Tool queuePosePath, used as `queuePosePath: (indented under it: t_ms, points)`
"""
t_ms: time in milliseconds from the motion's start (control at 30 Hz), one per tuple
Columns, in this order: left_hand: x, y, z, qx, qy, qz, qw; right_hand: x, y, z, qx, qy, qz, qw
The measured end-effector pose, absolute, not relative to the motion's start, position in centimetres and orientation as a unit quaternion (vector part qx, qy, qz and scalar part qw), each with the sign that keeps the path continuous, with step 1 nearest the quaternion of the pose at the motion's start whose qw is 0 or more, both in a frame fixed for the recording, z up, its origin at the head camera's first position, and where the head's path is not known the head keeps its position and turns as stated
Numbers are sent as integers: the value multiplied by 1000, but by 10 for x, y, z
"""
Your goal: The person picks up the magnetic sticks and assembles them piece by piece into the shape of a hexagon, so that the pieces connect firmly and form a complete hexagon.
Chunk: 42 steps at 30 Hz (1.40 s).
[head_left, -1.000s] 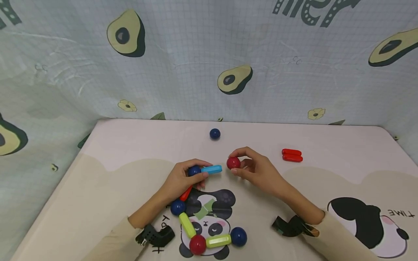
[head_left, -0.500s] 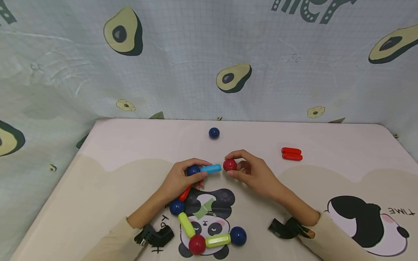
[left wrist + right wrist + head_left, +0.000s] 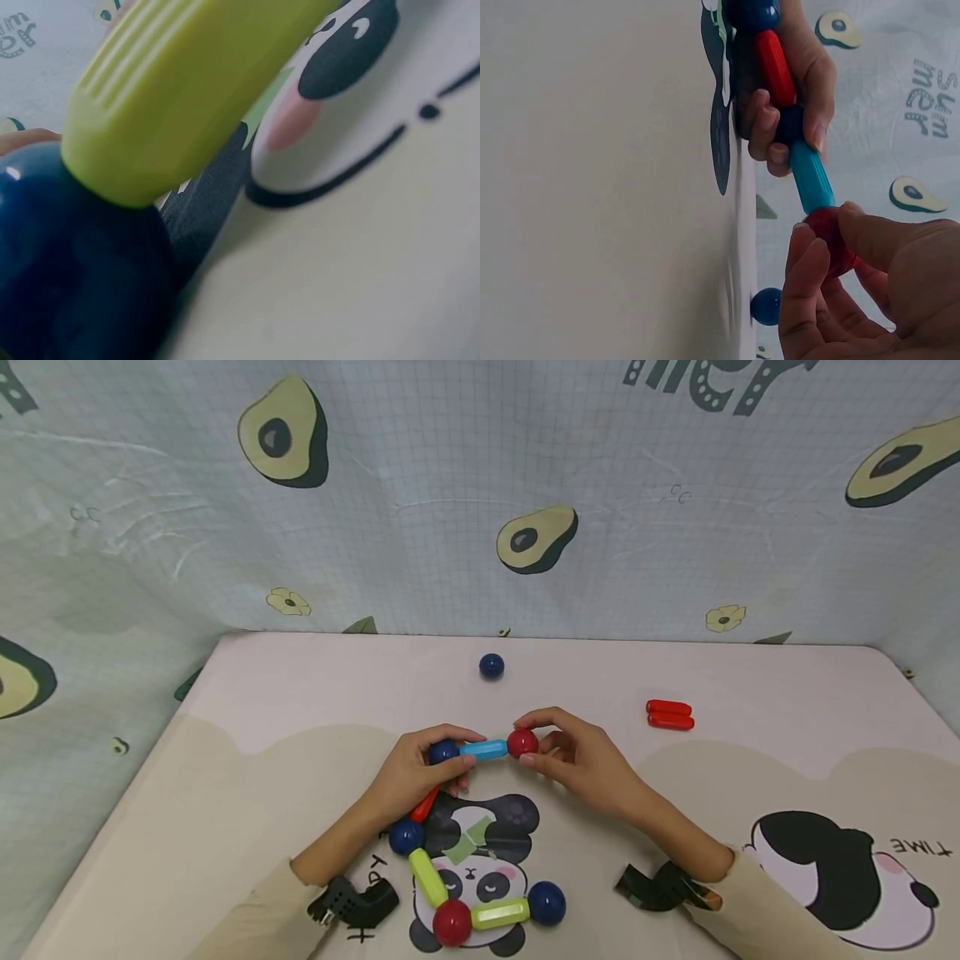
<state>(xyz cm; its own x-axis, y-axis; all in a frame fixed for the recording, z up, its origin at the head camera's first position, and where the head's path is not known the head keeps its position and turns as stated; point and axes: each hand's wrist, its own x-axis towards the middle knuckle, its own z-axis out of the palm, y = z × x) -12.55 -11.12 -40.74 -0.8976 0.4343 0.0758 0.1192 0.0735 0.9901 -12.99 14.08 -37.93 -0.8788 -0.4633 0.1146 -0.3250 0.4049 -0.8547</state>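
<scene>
My left hand (image 3: 420,770) grips a dark blue ball (image 3: 445,752), with a light blue rod (image 3: 483,749) sticking out to the right. Fingers and thumb of my right hand (image 3: 588,758) pinch a red ball (image 3: 522,742), which touches the rod's free end. From the gripped ball a chain runs down: a red rod (image 3: 775,69), another blue ball (image 3: 407,837), a yellow-green rod (image 3: 172,97), a second red ball (image 3: 452,922), a second yellow-green rod (image 3: 501,913) and a blue ball (image 3: 547,903). My left fingers partly hide the red rod's upper end.
A loose blue ball (image 3: 492,666) lies near the table's back edge. Two red rods (image 3: 670,714) lie side by side at the right. The table (image 3: 315,685) carries printed pandas, and a patterned cloth (image 3: 420,460) hangs behind it.
My right hand has moved left and slightly down with the red ball, closing the gap to the light blue rod. My left hand stays nearly still.
</scene>
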Motion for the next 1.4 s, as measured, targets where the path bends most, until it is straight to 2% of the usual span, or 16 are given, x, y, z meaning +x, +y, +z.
queuePosePath:
  t_ms: [500, 667, 967, 1167, 1400]
  points:
    - [-127, -110, -406, 194, 728, 647, 118, -127, 151, -373, -214, 851, -471, 92]
    - [-127, -110, -406, 199, 727, 647, 114, -126, 172, -370, -203, 875, -436, 41]
    - [-127, -111, -406, 193, 733, 641, 118, -123, 233, -375, -203, 907, -348, -126]
    - [-126, -111, -407, 189, 735, 639, 122, -121, 265, -378, -157, 921, -318, -159]
    - [-126, -113, -408, 188, 733, 642, 123, -125, 278, -387, -145, 931, -282, -180]
